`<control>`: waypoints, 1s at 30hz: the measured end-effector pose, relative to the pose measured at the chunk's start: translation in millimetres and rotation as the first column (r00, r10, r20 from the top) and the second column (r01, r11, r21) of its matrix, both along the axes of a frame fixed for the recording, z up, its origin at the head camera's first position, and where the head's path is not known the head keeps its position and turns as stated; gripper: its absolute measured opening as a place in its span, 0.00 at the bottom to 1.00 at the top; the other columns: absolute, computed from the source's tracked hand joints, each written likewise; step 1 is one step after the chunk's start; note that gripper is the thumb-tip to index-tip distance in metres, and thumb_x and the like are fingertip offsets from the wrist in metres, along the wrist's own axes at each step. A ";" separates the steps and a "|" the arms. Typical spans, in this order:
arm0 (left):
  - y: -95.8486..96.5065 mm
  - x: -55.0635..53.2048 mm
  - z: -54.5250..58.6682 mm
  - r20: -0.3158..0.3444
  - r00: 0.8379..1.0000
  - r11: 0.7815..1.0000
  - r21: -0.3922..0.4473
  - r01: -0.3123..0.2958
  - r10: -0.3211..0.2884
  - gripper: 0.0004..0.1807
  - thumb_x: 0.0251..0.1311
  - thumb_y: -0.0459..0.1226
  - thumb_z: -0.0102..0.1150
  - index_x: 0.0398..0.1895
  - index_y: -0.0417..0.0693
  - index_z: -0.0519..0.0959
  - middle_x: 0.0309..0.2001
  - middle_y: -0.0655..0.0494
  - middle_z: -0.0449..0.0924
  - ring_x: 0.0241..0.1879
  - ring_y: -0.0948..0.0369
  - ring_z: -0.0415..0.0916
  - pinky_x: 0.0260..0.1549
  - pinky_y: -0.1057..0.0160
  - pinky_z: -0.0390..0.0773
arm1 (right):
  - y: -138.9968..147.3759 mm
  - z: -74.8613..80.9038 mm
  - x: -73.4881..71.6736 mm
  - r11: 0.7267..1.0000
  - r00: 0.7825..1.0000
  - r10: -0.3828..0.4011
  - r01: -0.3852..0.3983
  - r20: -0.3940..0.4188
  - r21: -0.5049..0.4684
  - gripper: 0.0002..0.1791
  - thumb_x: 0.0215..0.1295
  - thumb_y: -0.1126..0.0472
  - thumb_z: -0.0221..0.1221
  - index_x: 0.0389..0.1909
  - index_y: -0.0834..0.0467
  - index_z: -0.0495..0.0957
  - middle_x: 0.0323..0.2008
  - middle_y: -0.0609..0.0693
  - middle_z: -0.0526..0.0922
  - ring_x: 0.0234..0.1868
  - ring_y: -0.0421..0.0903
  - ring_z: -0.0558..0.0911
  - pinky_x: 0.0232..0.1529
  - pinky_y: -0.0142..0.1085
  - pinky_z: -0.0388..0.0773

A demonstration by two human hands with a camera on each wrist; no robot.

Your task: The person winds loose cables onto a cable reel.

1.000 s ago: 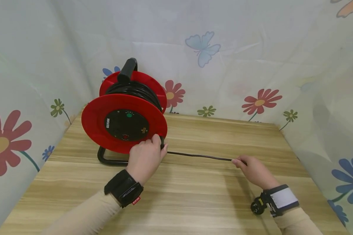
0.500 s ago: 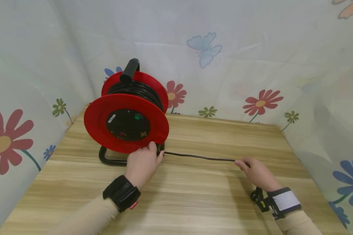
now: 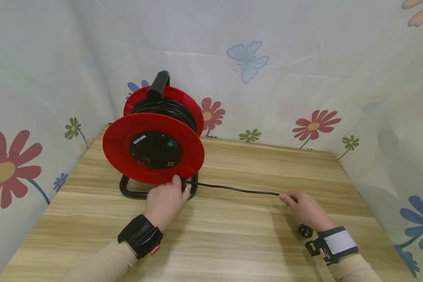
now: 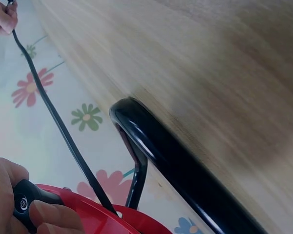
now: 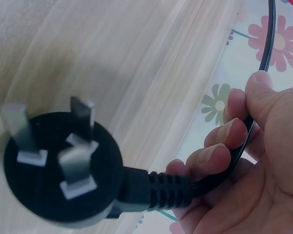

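Note:
A red cable reel [image 3: 118,137] stands upright on its black tube frame [image 4: 171,161], with black cable [image 3: 170,108] wound around its drum. At the lower right of its front disc, my left hand [image 3: 165,204] grips the black crank knob [image 4: 22,204], thumb and fingers curled around it. From the reel a length of cable [image 3: 237,189] runs right to my right hand [image 3: 308,210], which holds it between thumb and fingers above the table. In the right wrist view, the three-pin plug [image 5: 63,168] hangs free at the cable's end, just past the fingers.
The wood-grain table [image 3: 239,235] reaches back to a white curtain [image 3: 303,58] printed with flowers and a butterfly. Curtain also borders both sides. On top of the reel is a black carrying handle [image 3: 158,85]. Each wrist wears a black strap.
The reel's front disc has turned clockwise, its printed logo moving up and right. My left hand has followed the knob down and left. The right hand stays nearly in place; the plug swings beneath it.

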State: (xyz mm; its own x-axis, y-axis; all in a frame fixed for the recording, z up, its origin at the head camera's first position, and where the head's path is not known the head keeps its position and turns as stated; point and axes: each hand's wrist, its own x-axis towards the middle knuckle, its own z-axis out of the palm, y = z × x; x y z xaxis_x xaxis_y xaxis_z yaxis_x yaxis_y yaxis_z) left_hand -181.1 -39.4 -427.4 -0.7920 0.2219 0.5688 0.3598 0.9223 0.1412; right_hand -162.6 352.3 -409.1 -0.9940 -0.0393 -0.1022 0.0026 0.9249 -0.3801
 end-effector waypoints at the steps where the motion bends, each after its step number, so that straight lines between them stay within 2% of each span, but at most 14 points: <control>1: -1.0 0.2 0.0 0.008 1.000 1.000 0.000 -0.002 0.002 0.22 0.59 0.47 0.57 0.18 0.44 0.64 0.06 0.58 0.59 0.05 0.58 0.60 0.02 0.63 0.57 | -0.4 0.2 -0.1 1.000 1.000 -0.003 0.003 0.004 0.001 0.29 0.70 0.39 0.44 0.24 0.60 0.72 0.17 0.46 0.61 0.17 0.42 0.62 0.18 0.35 0.61; 11: -13.0 1.4 -4.0 0.118 0.993 1.000 0.004 -0.014 0.014 0.21 0.61 0.48 0.56 0.20 0.43 0.66 0.05 0.58 0.60 0.06 0.57 0.61 0.03 0.62 0.57 | -6.0 -2.3 -1.3 1.000 1.000 0.002 -0.002 0.000 -0.009 0.29 0.70 0.39 0.44 0.24 0.60 0.71 0.17 0.46 0.61 0.18 0.42 0.63 0.19 0.35 0.61; 17: -21.0 2.1 -11.5 0.109 0.994 1.000 0.007 -0.020 0.019 0.20 0.61 0.47 0.56 0.21 0.42 0.66 0.04 0.57 0.60 0.05 0.56 0.62 0.02 0.61 0.57 | -11.4 -6.1 -2.5 1.000 1.000 0.018 -0.019 -0.023 -0.017 0.27 0.70 0.39 0.45 0.26 0.59 0.74 0.17 0.46 0.62 0.18 0.42 0.63 0.19 0.35 0.62; 24: -29.4 2.8 -18.5 0.092 0.995 0.999 -0.002 -0.033 0.033 0.20 0.60 0.47 0.56 0.21 0.41 0.65 0.04 0.56 0.60 0.05 0.55 0.63 0.02 0.60 0.59 | -17.3 -8.9 -2.5 1.000 1.000 0.019 -0.019 -0.001 -0.014 0.28 0.70 0.40 0.45 0.20 0.58 0.68 0.16 0.45 0.59 0.16 0.41 0.61 0.17 0.35 0.60; 28: -30.9 3.9 -17.7 0.089 0.995 0.999 0.004 -0.033 0.033 0.20 0.60 0.46 0.56 0.21 0.41 0.65 0.04 0.56 0.60 0.05 0.55 0.62 0.02 0.60 0.59 | -18.7 -10.9 -3.7 1.000 1.000 0.018 -0.018 -0.025 -0.009 0.28 0.71 0.40 0.44 0.19 0.57 0.68 0.15 0.44 0.59 0.16 0.41 0.61 0.17 0.35 0.60; 30: -31.9 4.7 -16.0 0.104 0.994 0.999 0.010 -0.035 0.034 0.20 0.60 0.46 0.56 0.21 0.41 0.65 0.04 0.57 0.59 0.05 0.55 0.62 0.02 0.60 0.58 | -19.1 -11.7 -4.4 1.000 1.000 0.002 -0.002 -0.030 -0.009 0.28 0.71 0.40 0.44 0.21 0.57 0.70 0.16 0.45 0.64 0.16 0.41 0.63 0.18 0.35 0.62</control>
State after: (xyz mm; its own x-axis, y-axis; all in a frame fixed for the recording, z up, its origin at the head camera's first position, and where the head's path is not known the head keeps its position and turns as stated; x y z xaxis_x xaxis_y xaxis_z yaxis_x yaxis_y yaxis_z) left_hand -176.5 -71.3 -443.4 -0.8542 0.1868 0.4852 0.3103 0.9320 0.1873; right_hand -167.0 333.2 -420.8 -0.9965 -0.0422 -0.0719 -0.0110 0.9213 -0.3886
